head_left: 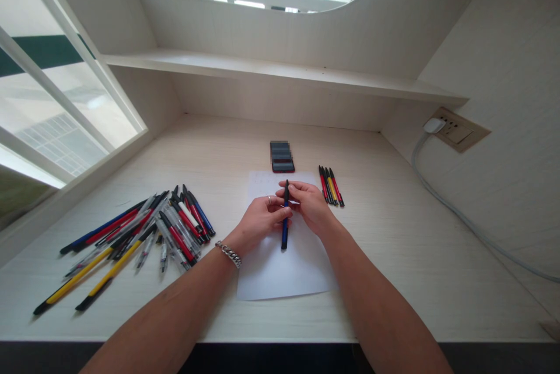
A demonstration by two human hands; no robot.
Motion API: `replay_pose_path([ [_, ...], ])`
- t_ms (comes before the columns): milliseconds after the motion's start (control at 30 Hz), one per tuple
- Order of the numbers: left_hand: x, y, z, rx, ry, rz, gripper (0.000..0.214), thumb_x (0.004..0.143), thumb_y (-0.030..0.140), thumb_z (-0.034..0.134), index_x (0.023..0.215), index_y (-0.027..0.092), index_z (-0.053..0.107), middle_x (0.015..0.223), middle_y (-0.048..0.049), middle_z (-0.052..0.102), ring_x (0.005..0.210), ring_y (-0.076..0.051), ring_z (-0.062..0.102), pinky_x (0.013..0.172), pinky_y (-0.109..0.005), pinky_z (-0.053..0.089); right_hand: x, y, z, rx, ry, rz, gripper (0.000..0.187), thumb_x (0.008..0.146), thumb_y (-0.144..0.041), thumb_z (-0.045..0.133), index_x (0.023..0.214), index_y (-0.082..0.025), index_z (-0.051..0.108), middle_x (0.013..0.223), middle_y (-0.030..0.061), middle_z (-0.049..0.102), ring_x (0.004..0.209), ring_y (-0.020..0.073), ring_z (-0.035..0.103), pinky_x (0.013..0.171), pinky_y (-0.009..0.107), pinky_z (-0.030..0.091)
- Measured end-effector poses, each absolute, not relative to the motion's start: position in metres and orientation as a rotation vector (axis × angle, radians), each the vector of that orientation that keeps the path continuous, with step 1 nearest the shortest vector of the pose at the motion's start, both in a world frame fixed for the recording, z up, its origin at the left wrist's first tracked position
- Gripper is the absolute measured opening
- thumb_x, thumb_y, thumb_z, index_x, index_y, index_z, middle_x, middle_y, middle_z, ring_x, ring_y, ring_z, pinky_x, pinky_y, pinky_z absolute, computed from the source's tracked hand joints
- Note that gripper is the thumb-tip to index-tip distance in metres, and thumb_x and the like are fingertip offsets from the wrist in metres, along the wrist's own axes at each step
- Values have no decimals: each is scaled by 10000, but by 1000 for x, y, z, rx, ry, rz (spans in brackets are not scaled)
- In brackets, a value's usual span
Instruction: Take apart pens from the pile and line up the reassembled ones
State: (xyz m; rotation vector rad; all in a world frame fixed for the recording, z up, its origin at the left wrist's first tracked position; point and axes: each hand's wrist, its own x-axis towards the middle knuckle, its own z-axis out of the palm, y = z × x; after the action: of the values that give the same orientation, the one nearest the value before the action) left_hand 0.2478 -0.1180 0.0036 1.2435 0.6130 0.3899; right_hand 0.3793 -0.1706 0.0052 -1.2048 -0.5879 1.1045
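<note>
Both of my hands hold one blue pen with a black tip [285, 231] upright over a white sheet of paper [280, 269] in the middle of the desk. My left hand [261, 219], with a ring and a metal bracelet at the wrist, pinches the pen's middle. My right hand [308, 202] is closed on the pen's upper end. A pile of several red, blue, yellow and clear pens [140, 234] lies to the left of my left hand. A small row of several pens [331, 185] lies just right of my right hand.
A phone [282, 157] lies beyond the paper. A wall socket with a white plug [452, 128] sits at the right, its cable [464, 216] running along the desk's right side. A shelf [280, 70] spans the back; a window stands at the left.
</note>
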Motion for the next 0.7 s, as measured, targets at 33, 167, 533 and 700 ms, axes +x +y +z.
replay_pose_path([
  [33,248,-118,4,1242,617,389,269,682,310,762,825,118,638,782,-67,655,696,-156,636,645,-286,517,380,-170,4,-1220,-594,1083,378,682,-469,728,911,-173,678,853,60,683,729,164,630,618,291,495],
  [167,248,-118,5,1237,623,385,299,687,311,761,889,122,649,803,-71,668,693,-152,640,630,-273,509,381,-168,0,-1286,-626,936,389,605,-436,800,859,-180,656,781,18,663,707,146,611,644,290,497],
  [533,247,-116,3,1239,609,397,303,692,324,762,885,119,651,822,-75,664,695,-152,635,644,-283,516,381,-169,2,-1305,-682,972,354,668,-453,746,872,-171,680,805,45,683,678,148,608,606,283,474],
  [700,247,-115,0,1251,599,391,285,724,314,735,911,116,651,826,-81,661,700,-149,630,640,-274,511,382,-169,0,-1316,-697,936,313,652,-379,763,854,-161,668,750,31,681,700,151,619,672,298,486],
])
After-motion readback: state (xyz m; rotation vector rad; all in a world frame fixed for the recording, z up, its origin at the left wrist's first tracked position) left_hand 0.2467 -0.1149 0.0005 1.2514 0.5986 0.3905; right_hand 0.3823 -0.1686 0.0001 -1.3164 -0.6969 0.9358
